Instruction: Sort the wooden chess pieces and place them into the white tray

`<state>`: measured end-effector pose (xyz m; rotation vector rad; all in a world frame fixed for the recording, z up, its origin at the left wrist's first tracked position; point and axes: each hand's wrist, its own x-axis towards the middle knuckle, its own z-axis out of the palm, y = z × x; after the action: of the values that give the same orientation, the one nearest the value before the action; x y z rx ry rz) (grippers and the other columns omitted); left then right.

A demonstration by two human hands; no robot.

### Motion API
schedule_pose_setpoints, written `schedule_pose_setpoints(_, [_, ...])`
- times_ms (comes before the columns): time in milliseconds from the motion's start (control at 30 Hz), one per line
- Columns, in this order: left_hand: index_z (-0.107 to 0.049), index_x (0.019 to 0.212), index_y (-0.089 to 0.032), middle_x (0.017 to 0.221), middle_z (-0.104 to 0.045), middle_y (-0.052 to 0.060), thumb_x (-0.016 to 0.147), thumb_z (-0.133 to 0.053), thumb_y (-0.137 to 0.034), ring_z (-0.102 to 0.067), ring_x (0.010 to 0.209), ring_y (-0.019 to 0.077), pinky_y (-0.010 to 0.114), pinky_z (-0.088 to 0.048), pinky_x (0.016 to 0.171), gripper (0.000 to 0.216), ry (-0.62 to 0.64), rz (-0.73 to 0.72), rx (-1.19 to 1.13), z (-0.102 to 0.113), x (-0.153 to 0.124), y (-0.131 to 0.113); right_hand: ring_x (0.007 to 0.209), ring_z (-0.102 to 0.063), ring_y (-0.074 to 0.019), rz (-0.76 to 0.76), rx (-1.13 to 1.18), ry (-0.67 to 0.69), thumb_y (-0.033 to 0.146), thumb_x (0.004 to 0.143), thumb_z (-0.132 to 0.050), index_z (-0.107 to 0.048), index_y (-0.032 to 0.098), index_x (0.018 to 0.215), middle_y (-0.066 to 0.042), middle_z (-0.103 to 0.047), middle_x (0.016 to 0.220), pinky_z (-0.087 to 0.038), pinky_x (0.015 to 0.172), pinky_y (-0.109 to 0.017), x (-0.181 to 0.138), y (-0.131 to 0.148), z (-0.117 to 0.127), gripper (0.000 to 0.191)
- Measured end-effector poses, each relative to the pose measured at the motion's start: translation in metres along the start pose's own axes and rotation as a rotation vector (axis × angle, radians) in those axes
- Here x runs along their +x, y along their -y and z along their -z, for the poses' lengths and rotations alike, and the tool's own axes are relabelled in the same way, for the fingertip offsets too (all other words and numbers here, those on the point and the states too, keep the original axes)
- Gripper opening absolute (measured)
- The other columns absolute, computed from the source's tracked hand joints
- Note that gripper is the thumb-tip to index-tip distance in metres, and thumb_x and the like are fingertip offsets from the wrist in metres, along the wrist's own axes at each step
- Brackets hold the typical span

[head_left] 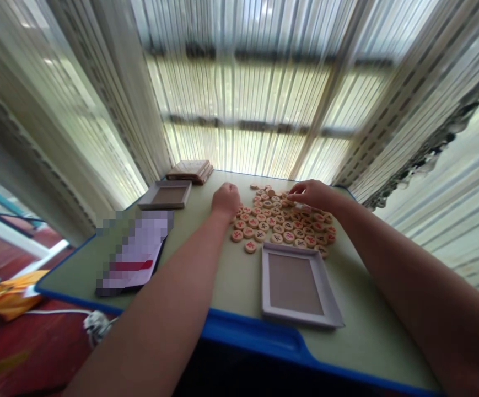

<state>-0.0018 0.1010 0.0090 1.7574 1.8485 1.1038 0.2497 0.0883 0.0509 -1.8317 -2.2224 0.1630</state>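
Many round wooden Chinese chess pieces (263,226) with red or black characters lie in a loose spread, most of them face up. At their left edge, my left hand (226,201) is closed in a fist, and whatever may be inside it is hidden. My right hand (312,194) reaches over the far right of the spread. Its thumb and forefinger are apart, with the tips low over the pieces. In front of the spread lies a shallow open box tray (266,286) with a bare brown bottom.
The green table (233,270) has a raised blue edge. A second shallow box (145,202) and a folded board-like stack (192,170) are at the far left. A blurred-out phone-like object (140,251) lies nearer. Sheer curtains (243,88) hang behind the table.
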Motion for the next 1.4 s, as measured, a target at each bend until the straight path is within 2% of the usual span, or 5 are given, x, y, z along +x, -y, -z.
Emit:
schedule_pose_setpoints(367, [-0.061,0.087,-0.017,0.087,-0.069,0.006,0.077,-0.038,-0.026,-0.062,0.083,0.0175,0.027,-0.045,0.072,0.027,0.015,-0.022,-0.112,-0.003,0.001,0.003,0.068,-0.059,-0.0141,0.021,0.005,0.084,0.050,0.065,-0.064,-0.069,0.020,0.087,-0.001,-0.069,0.083,-0.041,0.059,-0.024,-0.002,0.004,0.001,0.037])
schedule_pose_setpoints(700, [-0.062,0.091,-0.017,0.092,-0.068,0.007,0.074,-0.046,-0.027,-0.061,0.084,0.0184,0.028,-0.045,0.072,0.025,0.034,-0.072,-0.094,-0.003,0.001,0.003,0.073,-0.059,-0.0148,0.128,0.032,0.237,0.038,0.063,-0.068,-0.070,0.025,0.093,0.000,-0.068,0.089,-0.042,0.063,-0.025,-0.002,0.015,0.006,0.033])
schedule_pose_setpoints(1067, [-0.062,0.091,-0.017,0.090,-0.068,0.007,0.074,-0.048,-0.029,-0.061,0.081,0.0189,0.028,-0.045,0.071,0.025,0.028,-0.064,-0.063,-0.001,-0.002,0.000,0.054,-0.057,-0.0140,-0.059,-0.163,0.324,0.049,0.064,-0.066,-0.069,0.018,0.091,-0.005,-0.068,0.073,-0.040,0.049,-0.025,-0.002,0.009,0.012,0.041])
schedule_pose_setpoints(1200, [-0.062,0.087,-0.016,0.086,-0.067,0.008,0.077,-0.045,-0.036,-0.061,0.080,0.0197,0.029,-0.044,0.072,0.028,0.027,-0.095,-0.009,0.001,-0.005,-0.001,0.053,-0.056,-0.0156,-0.082,-0.244,0.331,0.055,0.065,-0.062,-0.070,0.015,0.079,-0.005,-0.064,0.061,-0.039,0.050,-0.027,-0.004,0.014,0.014,0.043])
schedule_pose_setpoints(1400, [-0.062,0.083,-0.017,0.085,-0.067,0.007,0.082,-0.036,-0.045,-0.060,0.081,0.0196,0.029,-0.043,0.073,0.038,0.013,-0.117,0.043,0.004,-0.007,-0.004,0.053,-0.056,-0.0150,-0.091,-0.205,0.294,0.045,0.065,-0.063,-0.070,0.015,0.073,-0.004,-0.064,0.060,-0.039,0.049,-0.026,-0.003,0.011,0.013,0.032])
